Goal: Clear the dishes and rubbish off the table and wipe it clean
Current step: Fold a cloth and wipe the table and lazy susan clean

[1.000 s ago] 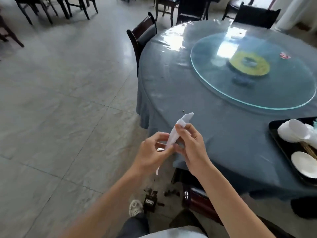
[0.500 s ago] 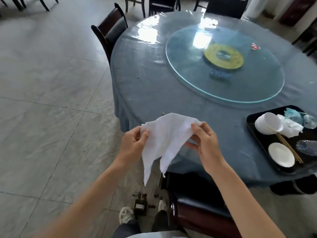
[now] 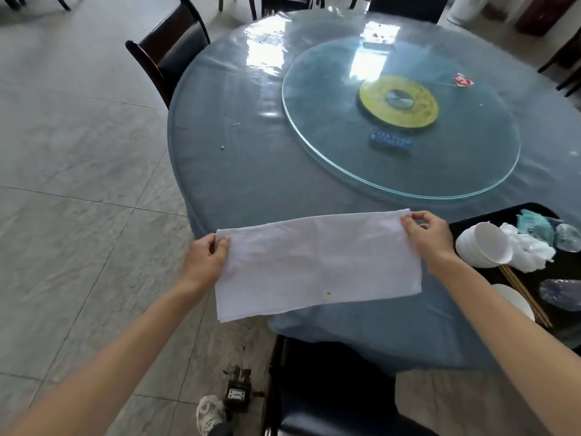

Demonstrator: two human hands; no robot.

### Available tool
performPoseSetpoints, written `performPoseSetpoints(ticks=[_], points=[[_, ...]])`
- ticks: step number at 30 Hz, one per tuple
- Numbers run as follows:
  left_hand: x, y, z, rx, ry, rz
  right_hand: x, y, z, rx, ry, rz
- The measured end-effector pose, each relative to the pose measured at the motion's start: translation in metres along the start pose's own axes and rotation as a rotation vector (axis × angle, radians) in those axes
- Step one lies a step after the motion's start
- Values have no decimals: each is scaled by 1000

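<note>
Now | both grips pinch white cloth (image 3: 317,265) corners | blue-clothed round table (image 3: 251,171), glass turntable (image 3: 399,121) | grey tiled floor (image 3: 78,184)

Round tabletop (image 3: 239,184) under blue cloth and clear plastic, glass turntable (image 3: 330,121) at centre, black tray (image 3: 465,220) at right edge, scattered crumbs (image 3: 234,123)

- We count one table (image 3: 239,184), with one glass turntable (image 3: 330,146) on it.
- We see one white cloth (image 3: 317,265), stretched between two hands: left (image 3: 204,262), right (image 3: 429,237).
- One black tray (image 3: 471,217) sits at the right edge.
- On it we count one stack of bowls (image 3: 484,247), one plate (image 3: 515,302) and one bundle of chopsticks (image 3: 528,300); the number of sticks we cannot tell.
- One red wrapper (image 3: 463,80) lies on the glass.
- One chair (image 3: 169,51) stands at the far left, one (image 3: 330,388) near us.
</note>
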State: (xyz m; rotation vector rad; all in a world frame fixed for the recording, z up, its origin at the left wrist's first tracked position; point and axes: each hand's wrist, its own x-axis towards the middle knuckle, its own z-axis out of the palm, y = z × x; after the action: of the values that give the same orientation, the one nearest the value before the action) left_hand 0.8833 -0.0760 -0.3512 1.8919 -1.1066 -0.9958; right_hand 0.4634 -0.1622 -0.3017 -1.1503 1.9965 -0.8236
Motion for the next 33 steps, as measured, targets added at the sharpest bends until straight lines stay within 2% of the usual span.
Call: performPoseSetpoints(ticks=[5,8,9,11,13,14,17,20,26,33], points=[[53,-28,47,127,-1,-113,98,26,49,-238,-107,-23],[65,-36,74,327,156,-154,123,54,85,-389,-124,-14],[62,-36,85,379,203,-107,121,63,96,-444,-114,-48],[45,-30,112,434,233,121,103,80,118,-500,-117,-228],[27,-24,147,485,162,292,77,92,138,-540,-167,-453],[21,-23,165,507,108,300,67,95,146,-575,-203,-532],[14,-34,211,611,-26,193,53,103,159,-688,-334,-622],[12,-53,227,741,-16,176,46,113,163,-776,-408,-679],[16,-52,231,808,103,70,40,113,169,-901,-357,-711],[39,-53,221,862,149,65,49,94,187,-938,-333,-688]])
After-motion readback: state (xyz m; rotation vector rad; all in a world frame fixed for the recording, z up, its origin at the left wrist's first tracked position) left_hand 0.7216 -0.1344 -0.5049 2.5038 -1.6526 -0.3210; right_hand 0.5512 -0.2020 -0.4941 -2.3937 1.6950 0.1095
